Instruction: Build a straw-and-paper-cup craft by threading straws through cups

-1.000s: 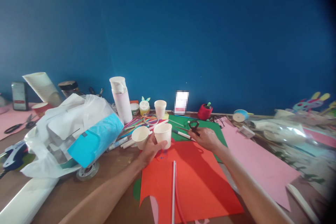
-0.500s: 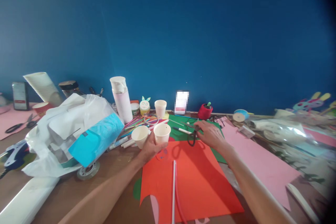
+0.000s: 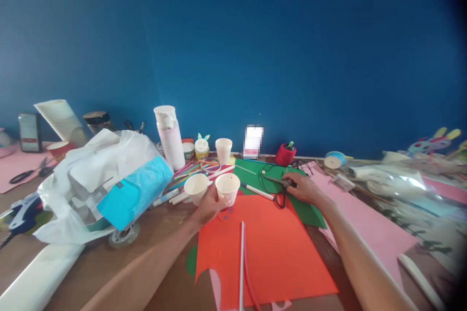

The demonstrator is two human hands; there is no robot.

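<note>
Between two white paper cups, my left hand (image 3: pixel 209 205) closes around the near right paper cup (image 3: pixel 227 188), which is tilted so its opening faces me. Against the back of that hand is the other paper cup (image 3: pixel 196 187); whether the fingers touch it I cannot tell. My right hand (image 3: pixel 302 187) grips the black-handled scissors (image 3: pixel 280 198) low over the green sheet (image 3: pixel 310 211), blades pointing left. A white marker (image 3: pixel 260 192) lies just left of the scissors. Below both hands spreads a red-orange sheet (image 3: pixel 273 248) with a pale straw-like stick (image 3: pixel 241 257) on it.
A white plastic bag (image 3: pixel 62 204) with a blue packet (image 3: pixel 134 192) fills the left. Behind stand a pink-and-white flask (image 3: pixel 170 141), a third paper cup (image 3: pixel 224 149), a lit phone (image 3: pixel 253 141) and a red pot (image 3: pixel 285 154). Pink paper (image 3: pixel 365 218) and clear plastic packaging (image 3: pixel 394 182) lie right.
My right hand has moved right and slightly down with the scissors, which now sit lower over the green sheet, uncovering more of the marker. My left hand and the cups have hardly moved.
</note>
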